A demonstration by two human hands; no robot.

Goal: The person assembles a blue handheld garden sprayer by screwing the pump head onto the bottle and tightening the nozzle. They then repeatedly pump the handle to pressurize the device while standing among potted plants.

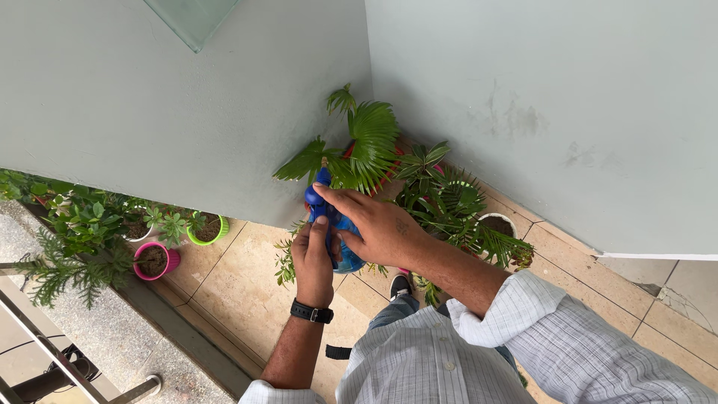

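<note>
Centre of frame: both hands on a blue spray bottle (340, 228), held in the air above the tiled floor (239, 288). Left hand (314, 258), black wristband below it, grips the bottle from the lower left w/ fingers (320, 224) curled shut around its body. Right hand (378, 228) comes in from the lower right, fingers wrapped over the bottle's top & side, closed on it. Just behind the bottle, upper centre, a fan-leaf palm (359, 150); right of it a striped-leaf plant (441, 198) w/ a white pot (497, 221). Far left: pink pot (155, 260), green pot (208, 228), leafy plants near them.
</note>
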